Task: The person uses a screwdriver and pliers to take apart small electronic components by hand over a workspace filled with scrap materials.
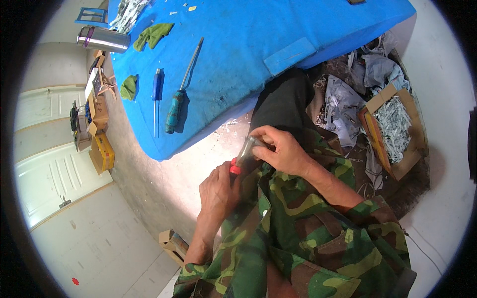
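Observation:
Above my lap, my left hand (pixel 216 189) is closed around a red and black tool handle (pixel 235 167), whose red end shows past the fingers. My right hand (pixel 282 151) pinches a small greyish, shiny piece (pixel 247 150) between thumb and fingers, right at the red end of the handle. Whether the two are joined or only touching, I cannot tell. Beyond my hands, on the blue-covered table (pixel 218 64), lie a long screwdriver with a green-blue handle (pixel 174 110) and a thinner screwdriver with a blue handle (pixel 157 85).
Two green cloths (pixel 153 36) and a steel flask (pixel 107 39) lie near the table's left edge, by a heap of pale strips (pixel 128 15). At my right stand plastic bags (pixel 342 102) and a carton (pixel 416 149) of silvery strips. More boxes (pixel 102 153) line the left wall.

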A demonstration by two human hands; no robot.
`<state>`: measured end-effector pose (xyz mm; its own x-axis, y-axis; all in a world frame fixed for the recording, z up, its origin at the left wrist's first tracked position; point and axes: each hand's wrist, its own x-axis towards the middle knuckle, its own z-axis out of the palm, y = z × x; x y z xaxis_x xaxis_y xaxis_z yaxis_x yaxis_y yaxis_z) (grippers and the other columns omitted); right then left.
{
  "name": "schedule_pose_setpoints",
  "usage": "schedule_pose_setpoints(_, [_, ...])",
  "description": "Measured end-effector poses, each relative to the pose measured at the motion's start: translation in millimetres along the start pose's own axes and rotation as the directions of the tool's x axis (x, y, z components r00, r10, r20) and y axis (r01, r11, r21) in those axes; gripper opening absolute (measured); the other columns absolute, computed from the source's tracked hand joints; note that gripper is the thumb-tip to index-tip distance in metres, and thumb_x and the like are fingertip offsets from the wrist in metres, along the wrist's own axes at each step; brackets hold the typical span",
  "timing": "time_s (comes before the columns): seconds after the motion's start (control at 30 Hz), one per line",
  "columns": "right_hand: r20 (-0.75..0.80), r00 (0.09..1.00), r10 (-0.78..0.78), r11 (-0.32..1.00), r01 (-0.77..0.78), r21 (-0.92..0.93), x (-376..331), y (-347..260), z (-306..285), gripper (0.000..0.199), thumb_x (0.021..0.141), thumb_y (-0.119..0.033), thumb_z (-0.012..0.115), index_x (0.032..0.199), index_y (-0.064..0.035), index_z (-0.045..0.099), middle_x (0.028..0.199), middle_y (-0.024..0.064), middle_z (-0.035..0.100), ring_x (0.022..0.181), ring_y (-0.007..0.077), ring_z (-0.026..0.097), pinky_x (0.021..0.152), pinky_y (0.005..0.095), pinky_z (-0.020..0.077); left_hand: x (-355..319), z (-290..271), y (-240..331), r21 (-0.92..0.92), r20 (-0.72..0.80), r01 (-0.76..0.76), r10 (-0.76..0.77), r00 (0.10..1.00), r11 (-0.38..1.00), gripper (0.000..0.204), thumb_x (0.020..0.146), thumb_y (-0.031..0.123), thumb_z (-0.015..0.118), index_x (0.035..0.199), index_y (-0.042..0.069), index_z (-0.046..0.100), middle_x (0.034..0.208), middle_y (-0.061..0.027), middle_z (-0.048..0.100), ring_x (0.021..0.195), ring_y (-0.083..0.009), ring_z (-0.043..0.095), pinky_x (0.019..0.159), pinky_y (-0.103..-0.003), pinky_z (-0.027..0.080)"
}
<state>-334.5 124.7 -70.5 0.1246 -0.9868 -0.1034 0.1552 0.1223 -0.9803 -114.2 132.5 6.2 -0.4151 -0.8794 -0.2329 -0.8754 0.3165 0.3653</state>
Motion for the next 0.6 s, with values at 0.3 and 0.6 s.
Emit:
schedule_pose_setpoints(0.3, [0.012,1.0,0.02,0.993,-0.019,-0.117,-1.7,-10.3,0.1,0.026,0.101,-0.014,0.062,0.121,0.0031,0.067,0.085,0.021,0.07,0.076,0.0303,0.073,0.07,0.0409,0.055,-0.7,-3.1,2.1,0.018,0.006,0.023,-0.023,1.0,1.0,0.038,0.094,0.008,0.07,0.13,0.003,0.059,0.102,-0.0187,0.07,0.088,-0.0379,0.071,0.075,-0.048,0.057])
schedule_pose_setpoints(0.6, [-0.04,0.941,-0.335,0.87,0.292,-0.397,-2.6,4.8,7.1,0.028,0.098,-0.01,0.065,0.122,0.0049,0.065,0.102,0.027,0.071,0.095,0.0437,0.072,0.078,0.0473,0.0569,-5.9,-2.9,5.8,-0.21,0.114,0.107,-0.084,0.99,0.972,0.039,0.098,0.011,0.067,0.135,0.001,0.057,0.112,-0.0249,0.069,0.101,-0.0425,0.07,0.087,-0.049,0.056])
